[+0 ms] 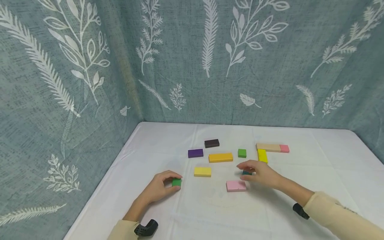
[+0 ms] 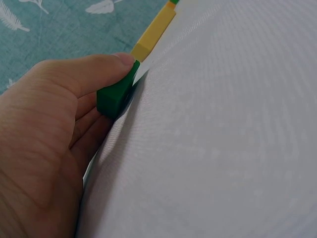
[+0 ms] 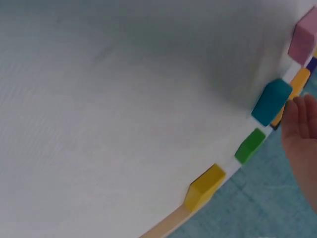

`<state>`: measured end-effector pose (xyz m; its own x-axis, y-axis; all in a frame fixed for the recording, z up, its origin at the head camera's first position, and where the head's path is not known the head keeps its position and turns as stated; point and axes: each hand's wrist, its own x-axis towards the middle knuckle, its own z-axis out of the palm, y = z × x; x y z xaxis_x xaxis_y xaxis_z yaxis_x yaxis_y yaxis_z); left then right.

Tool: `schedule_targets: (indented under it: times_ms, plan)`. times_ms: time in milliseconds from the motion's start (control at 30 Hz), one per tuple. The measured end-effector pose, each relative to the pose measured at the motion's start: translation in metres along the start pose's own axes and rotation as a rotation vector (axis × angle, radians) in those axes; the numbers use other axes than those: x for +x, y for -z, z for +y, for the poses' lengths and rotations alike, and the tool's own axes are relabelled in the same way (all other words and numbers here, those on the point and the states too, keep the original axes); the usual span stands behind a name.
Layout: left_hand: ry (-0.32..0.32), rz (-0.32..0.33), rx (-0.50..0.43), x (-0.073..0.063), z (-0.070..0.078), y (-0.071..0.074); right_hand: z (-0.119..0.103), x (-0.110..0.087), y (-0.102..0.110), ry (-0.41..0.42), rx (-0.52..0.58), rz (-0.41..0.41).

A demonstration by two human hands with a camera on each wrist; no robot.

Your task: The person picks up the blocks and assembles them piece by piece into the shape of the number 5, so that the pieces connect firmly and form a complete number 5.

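Observation:
On the left side of the table, my left hand (image 1: 159, 188) pinches a dark green block (image 1: 176, 182) between thumb and fingers. The left wrist view shows the thumb lying along the top of that green block (image 2: 116, 94), which stands at the cloth. My right hand (image 1: 262, 174) hovers around a teal block (image 1: 247, 173), thumb and fingers spread apart. In the right wrist view the teal block (image 3: 272, 102) sits on the cloth, with fingertips (image 3: 292, 111) beside it; contact is hard to tell. A pink block (image 1: 236, 186) lies just in front of the right hand.
Between the hands lies a pale yellow block (image 1: 202, 172). Farther back are orange (image 1: 220, 157), purple (image 1: 195, 153), black (image 1: 211, 143) and small green (image 1: 242, 153) blocks. A bright yellow block (image 1: 262, 155) touches a beige block (image 1: 268, 147), beside a coral piece (image 1: 284, 148).

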<state>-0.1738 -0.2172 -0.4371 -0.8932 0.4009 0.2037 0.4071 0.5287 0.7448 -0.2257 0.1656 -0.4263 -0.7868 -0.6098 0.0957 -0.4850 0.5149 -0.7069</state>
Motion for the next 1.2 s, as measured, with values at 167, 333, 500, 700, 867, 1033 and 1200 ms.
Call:
schedule_targets:
  times_ms: [167,333,500,700,867,1033,1200]
  plan:
    - [-0.001,0.001,0.006,0.002,0.001,0.0,-0.005,0.002,-0.01,0.088,-0.05,-0.076]
    - [0.005,0.001,0.006,0.003,0.001,0.0,-0.008,0.004,-0.017,0.111,-0.082,-0.13]
    - [0.01,-0.003,0.008,0.003,-0.009,-0.003,-0.011,0.003,-0.022,0.113,-0.118,-0.151]
    - [-0.006,0.005,-0.026,0.003,-0.04,-0.012,-0.009,0.005,-0.029,0.073,-0.132,-0.169]
    - [-0.006,-0.008,-0.048,0.0,-0.041,-0.013,-0.007,0.005,-0.033,0.065,-0.127,-0.18]
    - [-0.012,0.005,-0.017,0.002,-0.039,-0.012,-0.008,0.005,-0.031,0.047,-0.123,-0.176]
    - [-0.023,0.018,-0.016,0.002,-0.04,-0.012,-0.009,0.006,-0.03,0.038,-0.118,-0.184]
